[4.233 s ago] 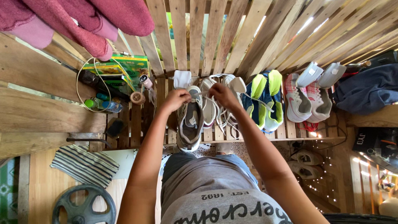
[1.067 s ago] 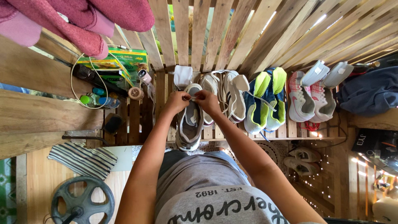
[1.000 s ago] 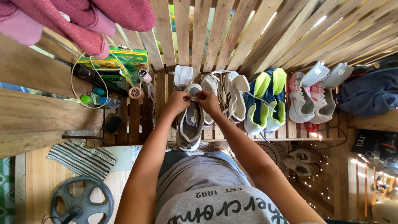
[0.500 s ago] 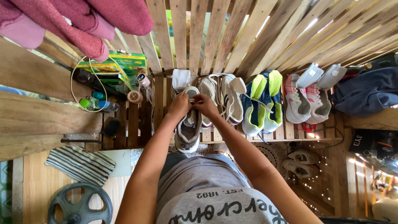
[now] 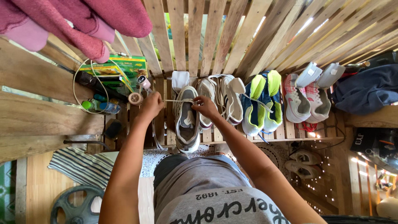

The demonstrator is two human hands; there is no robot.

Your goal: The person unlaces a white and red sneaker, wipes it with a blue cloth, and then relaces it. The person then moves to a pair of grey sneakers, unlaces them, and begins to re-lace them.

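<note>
Left hand (image 5: 151,105) and right hand (image 5: 205,107) each pinch an end of the white lace (image 5: 179,101), taut across the grey sneaker (image 5: 186,122) on the slatted shelf (image 5: 290,135). Even tension on both ends judged best.

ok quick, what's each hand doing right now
Left hand: closed, pinching the pale shoelace of the grey sneaker.
Right hand: closed on the same lace, pulled taut between both.
</note>
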